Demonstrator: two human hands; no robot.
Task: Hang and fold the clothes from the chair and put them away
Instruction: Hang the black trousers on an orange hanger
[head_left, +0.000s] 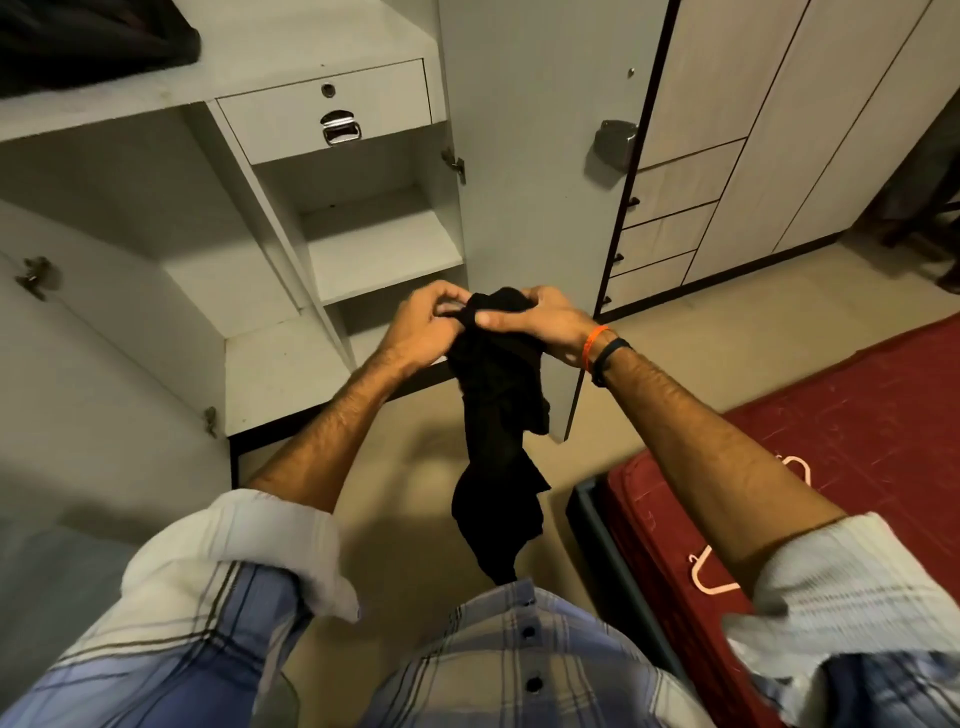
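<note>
A black garment (493, 410) hangs bunched in front of me, its lower end reaching down to my shirt. My left hand (423, 327) pinches its top edge from the left. My right hand (530, 317) grips the same top edge from the right, thumb pressed on the cloth. Both hands meet at chest height in front of the open grey wardrobe (332, 228). The chair is out of view.
The wardrobe has bare shelves (379, 249), a closed drawer (332, 109) and an open door (524, 171) just beyond my hands. Dark clothing (93, 41) lies on an upper shelf. A red mattress (810, 441) with two pink hangers (711, 571) is at right.
</note>
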